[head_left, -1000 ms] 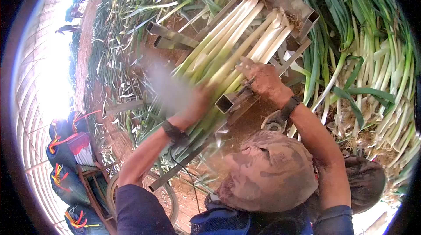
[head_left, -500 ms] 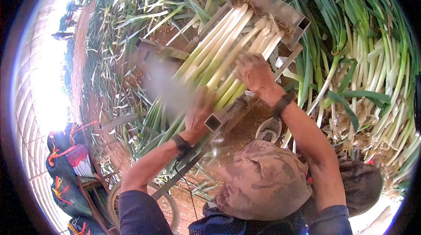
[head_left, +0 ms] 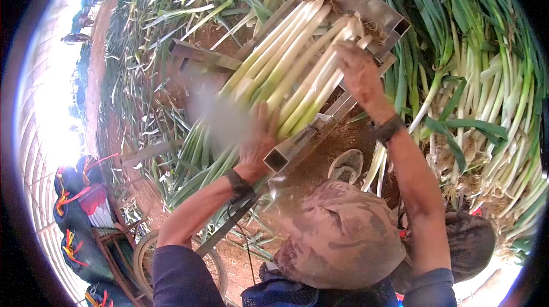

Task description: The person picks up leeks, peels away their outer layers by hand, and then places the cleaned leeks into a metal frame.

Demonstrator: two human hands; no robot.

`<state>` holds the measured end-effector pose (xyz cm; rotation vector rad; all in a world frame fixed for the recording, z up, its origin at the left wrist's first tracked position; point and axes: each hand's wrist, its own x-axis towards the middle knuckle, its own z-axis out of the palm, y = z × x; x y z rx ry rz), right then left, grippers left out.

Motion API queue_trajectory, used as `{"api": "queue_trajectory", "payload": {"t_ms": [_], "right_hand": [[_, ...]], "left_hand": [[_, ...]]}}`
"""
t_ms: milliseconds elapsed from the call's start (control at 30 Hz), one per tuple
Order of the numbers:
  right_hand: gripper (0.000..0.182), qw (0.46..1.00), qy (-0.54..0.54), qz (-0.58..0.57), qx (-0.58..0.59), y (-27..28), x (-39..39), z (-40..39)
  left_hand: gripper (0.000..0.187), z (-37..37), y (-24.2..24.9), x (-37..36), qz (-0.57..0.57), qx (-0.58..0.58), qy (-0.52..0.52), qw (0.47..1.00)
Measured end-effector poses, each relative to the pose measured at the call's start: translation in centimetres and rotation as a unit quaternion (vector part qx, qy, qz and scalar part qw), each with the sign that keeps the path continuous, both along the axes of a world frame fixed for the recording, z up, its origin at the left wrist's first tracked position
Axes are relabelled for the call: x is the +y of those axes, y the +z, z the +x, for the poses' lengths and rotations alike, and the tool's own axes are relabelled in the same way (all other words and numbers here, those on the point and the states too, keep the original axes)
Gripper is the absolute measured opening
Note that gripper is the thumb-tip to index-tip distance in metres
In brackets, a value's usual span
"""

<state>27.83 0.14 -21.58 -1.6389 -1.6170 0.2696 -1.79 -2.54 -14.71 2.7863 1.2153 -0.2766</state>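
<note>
A bundle of long green onions (head_left: 286, 72) lies slantwise in a metal frame (head_left: 366, 9), white root ends towards its upper end plate and green leaves trailing lower left. My left hand (head_left: 258, 142) rests flat on the green part of the stalks, fingers stretched out; a blurred grey spot covers the view beside it. Over the white stems near the roots is my right hand (head_left: 361, 75), its fingers bent against the stalks on the right side of the bundle and slightly smeared by motion. Dark bands circle both wrists.
More green onions (head_left: 492, 89) are heaped on the right, and loose leaves (head_left: 171, 26) cover the ground at upper left. A square metal tube end (head_left: 277, 160) juts out near my left wrist. A wheeled cart (head_left: 123, 250) with dark bundles stands lower left. A camouflage cap (head_left: 343, 232) fills the bottom.
My right hand has slid up and to the right along the stalks, towards the root ends. My left hand stays on the green part, its fingers now straighter.
</note>
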Motion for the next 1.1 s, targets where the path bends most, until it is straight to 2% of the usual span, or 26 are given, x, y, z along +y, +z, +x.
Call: {"api": "queue_trajectory", "payload": {"t_ms": [33, 133, 200, 267, 333, 433, 533, 667, 733, 800, 833, 867, 900, 933, 1000, 1033, 1067, 1100], "right_hand": [[0.029, 0.999, 0.000, -0.023, -0.028, 0.5, 0.3, 1.2], [0.029, 0.995, 0.024, -0.063, -0.073, 0.9, 1.6, 1.9], [0.027, 0.966, 0.080, -0.069, -0.237, 1.7, 2.0, 1.4], [0.020, 0.963, 0.073, -0.066, -0.251, 2.2, 2.4, 1.1], [0.018, 0.928, 0.121, -0.075, -0.344, 2.5, 3.2, 1.3], [0.011, 0.895, 0.179, -0.080, -0.401, 2.9, 4.1, 1.6], [0.011, 0.877, 0.135, -0.072, -0.456, 3.6, 4.2, 1.4], [0.008, 0.892, 0.105, -0.103, -0.427, 7.2, 5.7, 0.4], [0.011, 0.880, -0.036, -0.076, -0.468, 8.4, 7.7, 1.5], [0.016, 0.871, -0.119, -0.029, -0.475, 11.5, 9.5, 4.4], [0.016, 0.870, -0.119, -0.031, -0.477, 12.6, 9.3, 5.4], [0.019, 0.949, -0.047, 0.067, -0.306, 13.6, 9.2, 6.4], [0.022, 0.979, 0.030, 0.165, -0.118, 14.4, 9.1, 6.9], [0.022, 0.978, 0.028, 0.169, -0.119, 13.6, 8.5, 6.2], [0.045, 0.991, 0.116, 0.056, -0.019, 9.7, 5.8, 4.0], [0.049, 0.976, 0.110, -0.178, -0.064, 10.3, 5.2, 2.0], [0.052, 0.904, 0.097, -0.403, -0.104, 10.9, 4.5, -0.3], [0.052, 0.915, 0.082, -0.369, -0.143, 8.8, 3.0, -2.1]], "left_hand": [[0.075, 0.0, -0.7, -0.2, 0.027, 0.015, -0.011, 0.999], [0.077, -0.4, -2.0, 0.0, 0.044, 0.032, -0.014, 0.998], [0.077, -0.1, -1.0, 0.2, 0.022, 0.037, -0.002, 0.999], [0.075, -0.1, -0.4, 0.1, 0.017, 0.058, -0.012, 0.998], [0.075, -0.1, -0.5, 0.0, 0.017, 0.056, -0.009, 0.998], [0.075, 0.0, -0.7, 0.0, 0.020, 0.065, -0.009, 0.998], [0.075, 0.1, -0.7, 0.2, 0.022, 0.073, -0.011, 0.997], [0.072, -0.2, -0.6, 0.1, 0.014, 0.051, -0.011, 0.999], [0.071, -0.1, -0.4, 0.2, 0.012, 0.052, -0.009, 0.999], [0.071, 0.0, -0.3, 0.1, 0.006, 0.051, -0.012, 0.999], [0.071, 0.1, -0.3, 0.0, 0.005, 0.057, -0.010, 0.998], [0.071, 0.4, -0.3, 0.1, 0.006, 0.061, -0.010, 0.998], [0.071, 0.4, -0.5, 0.2, 0.010, 0.057, -0.011, 0.998], [0.072, 0.1, -0.7, 0.3, 0.020, 0.049, -0.017, 0.998], [0.072, -0.3, -1.1, 0.2, 0.030, 0.042, -0.024, 0.998], [0.074, -0.3, -1.4, 0.2, 0.039, 0.047, -0.017, 0.998], [0.075, -0.3, -1.5, 0.1, 0.048, 0.052, -0.010, 0.997], [0.075, -0.2, -1.3, 0.2, 0.048, 0.052, -0.010, 0.997]]}}
